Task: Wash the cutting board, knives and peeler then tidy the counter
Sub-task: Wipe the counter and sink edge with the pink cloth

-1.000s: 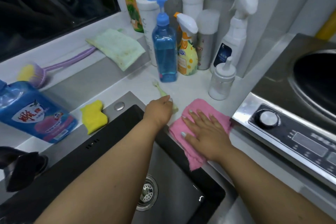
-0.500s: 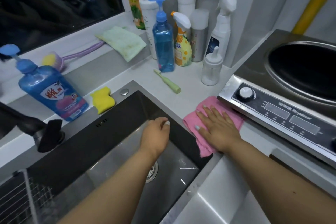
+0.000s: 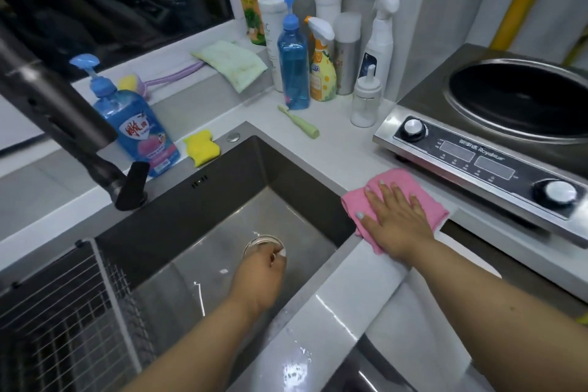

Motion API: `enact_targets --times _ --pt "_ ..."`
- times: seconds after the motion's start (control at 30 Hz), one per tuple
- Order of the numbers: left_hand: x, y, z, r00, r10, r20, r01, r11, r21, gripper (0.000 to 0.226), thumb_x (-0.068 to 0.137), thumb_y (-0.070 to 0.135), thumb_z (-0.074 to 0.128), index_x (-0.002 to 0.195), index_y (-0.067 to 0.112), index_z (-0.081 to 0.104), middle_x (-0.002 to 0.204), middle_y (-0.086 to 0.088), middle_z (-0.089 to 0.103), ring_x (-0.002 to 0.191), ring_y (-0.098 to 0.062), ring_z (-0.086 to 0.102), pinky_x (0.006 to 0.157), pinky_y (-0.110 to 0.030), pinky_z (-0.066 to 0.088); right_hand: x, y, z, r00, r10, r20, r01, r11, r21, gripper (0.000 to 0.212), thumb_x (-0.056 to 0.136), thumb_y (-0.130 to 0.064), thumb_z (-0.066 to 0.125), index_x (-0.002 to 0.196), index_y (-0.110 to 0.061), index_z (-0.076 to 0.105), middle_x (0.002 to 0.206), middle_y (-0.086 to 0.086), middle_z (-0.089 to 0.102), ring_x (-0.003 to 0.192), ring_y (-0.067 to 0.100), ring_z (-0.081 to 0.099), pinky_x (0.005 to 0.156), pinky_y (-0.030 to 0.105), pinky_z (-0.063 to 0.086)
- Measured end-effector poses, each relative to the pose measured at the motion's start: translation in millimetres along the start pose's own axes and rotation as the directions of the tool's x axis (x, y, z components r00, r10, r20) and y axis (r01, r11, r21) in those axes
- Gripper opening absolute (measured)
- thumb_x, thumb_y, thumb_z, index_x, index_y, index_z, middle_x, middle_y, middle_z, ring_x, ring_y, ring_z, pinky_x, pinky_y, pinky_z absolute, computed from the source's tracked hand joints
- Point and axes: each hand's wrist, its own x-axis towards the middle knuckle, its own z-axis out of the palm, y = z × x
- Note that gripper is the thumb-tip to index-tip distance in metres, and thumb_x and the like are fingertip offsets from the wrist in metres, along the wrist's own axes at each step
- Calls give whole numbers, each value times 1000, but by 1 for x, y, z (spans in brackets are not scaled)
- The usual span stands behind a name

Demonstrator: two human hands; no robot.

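Observation:
My right hand (image 3: 397, 219) lies flat with straight fingers on a pink cloth (image 3: 423, 197), pressing it on the white counter (image 3: 343, 149) at the sink's right corner, just in front of the cooker. My left hand (image 3: 259, 274) is down inside the steel sink (image 3: 305, 200), fingers curled, right beside the drain (image 3: 262, 242); I see nothing in it. A pale green handled tool (image 3: 299, 121) lies on the counter behind the sink. No cutting board or knife is in view.
An induction cooker (image 3: 477, 162) stands at the right. Several spray and pump bottles (image 3: 294, 67) crowd the back corner. A blue detergent bottle (image 3: 136, 134), yellow sponge (image 3: 202, 146), dark faucet (image 3: 63, 124) and wire rack (image 3: 63, 321) flank the sink's left.
My left hand left the counter near the green tool and dropped into the sink to the drain. My right hand slid the pink cloth toward the counter's front edge.

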Motion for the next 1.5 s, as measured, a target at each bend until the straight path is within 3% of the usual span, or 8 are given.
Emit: enact_targets --times 0.1,0.4,0.6,0.8,0.97,1.3,1.37,1.5 --pt "-20 -11 1 995 -97 24 96 994 51 33 97 33 48 125 19 59 125 -3 58 115 -24 55 97 -28 41 0 1 -1 1000 -10 9 10 1000 -16 64 96 -58 14 151 -33 -8 159 -3 -14 146 17 -16 117 42 -9" --pt "-79 -31 -16 961 -225 -163 257 943 210 46 99 42 33 136 19 47 138 -6 47 125 -26 47 103 -33 37 -2 18 -8 978 -185 98 196 974 -116 65 95 -60 9 149 -33 -15 158 0 -18 145 22 -17 116 44 -8" --pt "-129 -38 -8 897 -283 -338 390 868 308 87 78 62 -1 130 20 55 132 -4 54 122 -27 47 106 -37 32 -6 18 -3 970 -229 77 236 965 -111 67 94 -61 7 149 -31 -14 158 1 -16 145 23 -16 118 46 -6" --pt "-149 -50 -5 857 -336 -390 457 845 276 85 82 61 0 123 18 60 128 -6 58 121 -28 46 109 -43 28 -30 -8 10 934 -347 87 356 924 -138 76 85 -69 -2 150 -31 -11 159 2 -14 146 25 -16 118 46 -7" --pt "-167 -49 4 878 -338 -338 439 850 292 91 78 65 -4 137 20 49 142 -1 49 135 -21 37 119 -41 8 -70 -52 27 826 -553 111 564 815 -134 89 73 -70 -10 151 -29 -9 160 1 -8 147 23 -10 115 43 -10" --pt "-173 -51 -8 880 -371 -298 371 927 -56 74 92 62 20 144 14 41 151 -7 38 141 -19 28 116 -30 15 -122 -123 61 533 -826 182 846 525 -94 79 79 -60 -3 152 -30 -3 160 -6 -8 146 17 -13 114 38 -16" --pt "-178 -53 -11 865 -372 -336 362 927 -95 63 97 52 26 145 13 40 153 -5 34 143 -18 23 114 -27 12 -109 -108 55 539 -823 177 842 534 -81 76 80 -60 -6 151 -34 -2 159 -10 -7 146 13 -11 115 35 -14" --pt "-201 -64 -20 837 -345 -425 361 932 -46 72 89 56 21 146 15 39 155 -3 31 145 -17 20 117 -30 11 -86 -70 40 705 -703 90 707 689 -160 75 80 -59 -14 150 -36 -3 160 -10 1 147 11 -3 116 33 -6"
